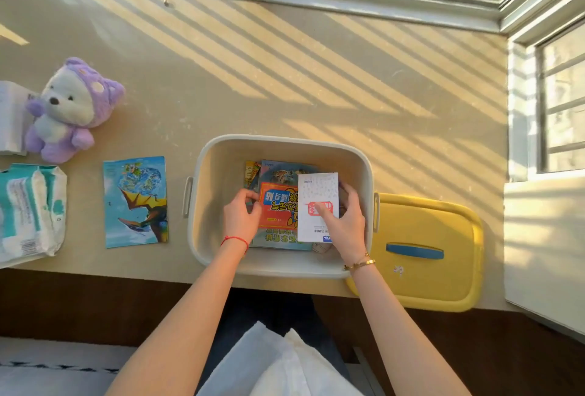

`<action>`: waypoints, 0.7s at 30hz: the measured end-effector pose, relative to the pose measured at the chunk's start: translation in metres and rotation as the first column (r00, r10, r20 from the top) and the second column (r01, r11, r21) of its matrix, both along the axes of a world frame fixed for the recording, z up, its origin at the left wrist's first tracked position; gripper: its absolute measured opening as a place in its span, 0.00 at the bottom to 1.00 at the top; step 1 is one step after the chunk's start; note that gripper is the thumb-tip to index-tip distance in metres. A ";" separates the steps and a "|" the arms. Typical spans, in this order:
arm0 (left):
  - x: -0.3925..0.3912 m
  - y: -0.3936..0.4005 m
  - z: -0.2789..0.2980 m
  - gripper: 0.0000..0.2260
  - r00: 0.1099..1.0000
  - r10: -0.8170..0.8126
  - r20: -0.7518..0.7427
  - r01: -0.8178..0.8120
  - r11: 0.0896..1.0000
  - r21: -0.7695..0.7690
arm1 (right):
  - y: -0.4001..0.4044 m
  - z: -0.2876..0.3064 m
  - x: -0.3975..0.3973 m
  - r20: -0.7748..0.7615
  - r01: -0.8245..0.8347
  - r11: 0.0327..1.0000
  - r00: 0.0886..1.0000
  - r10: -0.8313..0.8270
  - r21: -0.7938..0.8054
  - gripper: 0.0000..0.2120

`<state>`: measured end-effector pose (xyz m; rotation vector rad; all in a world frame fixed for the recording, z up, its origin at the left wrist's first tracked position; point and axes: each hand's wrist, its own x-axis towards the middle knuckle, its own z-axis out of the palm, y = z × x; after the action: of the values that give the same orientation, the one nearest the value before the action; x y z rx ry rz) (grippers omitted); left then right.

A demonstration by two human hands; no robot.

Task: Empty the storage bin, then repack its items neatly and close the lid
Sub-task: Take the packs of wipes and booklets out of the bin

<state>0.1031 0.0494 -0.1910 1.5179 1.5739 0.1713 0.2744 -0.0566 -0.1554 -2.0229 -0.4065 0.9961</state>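
**Both hands inside the open bin, on the stacked books and a white booklet**

The cream storage bin [281,205] stands open on the beige surface [285,79], at its near edge, with side handles to left and right. Its yellow lid [424,250], with a blue handle on top, lies flat on the surface just beside the bin's right wall, partly overhanging the near edge.

Inside the bin lies a stack of picture books [278,202], the top one with a red-orange cover. The left hand [240,218], a red string round its wrist, rests at the stack's left edge, fingers [251,197] curled against the covers; whether they actually pinch a book cannot be told. The right hand [343,221], with a gold bracelet at the wrist, holds a white booklet [318,205] bearing a red stamp mark: the thumb lies across its face and the other fingers wrap behind its right edge, so they are closed on it. The booklet sits over the right part of the stack, close to the bin's right wall.

Left of the bin, apart from it, a blue dinosaur picture book [136,202] lies flat on the surface. Farther left are a pack of wipes [30,212] and a purple-and-white plush bear [69,110], sitting against a white box [11,117].
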 end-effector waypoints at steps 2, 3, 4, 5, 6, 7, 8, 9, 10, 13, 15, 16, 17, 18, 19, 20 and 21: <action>-0.003 -0.006 0.015 0.04 0.997 0.043 0.066 -0.043 0.999 -0.006 | -0.006 0.012 -0.002 0.010 -0.011 0.999 1.000 0.011 0.032 0.31; -0.005 -0.008 0.023 0.04 0.994 0.054 0.090 -0.055 0.998 0.010 | -0.008 0.018 -0.003 0.017 -0.019 0.999 1.000 0.018 0.046 0.31; -0.008 -0.010 0.033 0.04 0.993 0.065 0.103 -0.069 0.997 0.036 | -0.010 0.025 -0.004 0.021 -0.028 0.998 0.999 0.027 0.059 0.31; -0.013 -0.011 0.043 0.04 0.991 0.077 0.111 -0.085 0.994 0.068 | -0.012 0.031 -0.006 0.022 -0.035 0.997 0.999 0.034 0.072 0.31; -0.017 -0.013 0.053 0.04 0.989 0.089 0.115 -0.100 0.990 0.101 | -0.014 0.038 -0.008 0.019 -0.040 0.996 0.999 0.039 0.085 0.31; -0.023 -0.014 0.063 0.03 0.988 0.100 0.121 -0.116 0.985 0.130 | -0.016 0.044 -0.010 0.018 -0.047 0.994 0.999 0.045 0.098 0.31; -0.030 -0.015 0.073 0.03 0.985 0.113 0.130 -0.133 0.979 0.156 | -0.017 0.051 -0.014 0.019 -0.057 0.992 0.998 0.055 0.111 0.31; -0.037 -0.016 0.084 0.03 0.981 0.131 0.145 -0.157 0.971 0.181 | -0.017 0.058 -0.018 0.020 -0.069 0.990 0.998 0.067 0.123 0.31; -0.045 -0.017 0.094 0.04 0.974 0.153 0.164 -0.186 0.961 0.206 | -0.018 0.065 -0.022 0.014 -0.080 0.987 0.997 0.079 0.137 0.31; -0.073 -0.019 0.122 0.04 0.946 0.218 0.241 -0.273 0.936 0.224 | -0.016 0.086 -0.039 -0.008 -0.108 0.978 0.994 0.112 0.181 0.30; -0.094 -0.021 0.139 0.04 0.921 0.254 0.297 -0.323 0.923 0.211 | -0.011 0.100 -0.051 -0.020 -0.121 0.970 0.992 0.128 0.209 0.30; -0.104 -0.022 0.147 0.04 0.906 0.276 0.320 -0.353 0.911 0.214 | -0.007 0.106 -0.058 -0.021 -0.130 0.965 0.990 0.139 0.226 0.29; -0.115 -0.023 0.154 0.05 0.892 0.300 0.338 -0.385 0.896 0.222 | -0.004 0.113 -0.066 -0.021 -0.142 0.960 0.988 0.151 0.241 0.29; -0.126 -0.023 0.161 0.05 0.878 0.324 0.353 -0.417 0.880 0.228 | 0.000 0.119 -0.074 -0.024 -0.153 0.956 0.986 0.164 0.250 0.29; -0.138 -0.023 0.166 0.05 0.863 0.349 0.364 -0.447 0.864 0.232 | 0.005 0.124 -0.083 -0.028 -0.162 0.953 0.984 0.175 0.257 0.29; -0.149 -0.022 0.171 0.05 0.851 0.372 0.372 -0.473 0.850 0.232 | 0.010 0.130 -0.092 -0.031 -0.172 0.949 0.982 0.187 0.264 0.29; -0.161 -0.020 0.174 0.06 0.842 0.387 0.375 -0.489 0.842 0.228 | 0.016 0.134 -0.101 -0.032 -0.183 0.944 0.979 0.199 0.273 0.29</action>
<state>-0.0580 0.0293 -0.0168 1.2450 1.6623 0.9301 0.1731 -0.0410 -0.0210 -1.7290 -0.6795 1.0543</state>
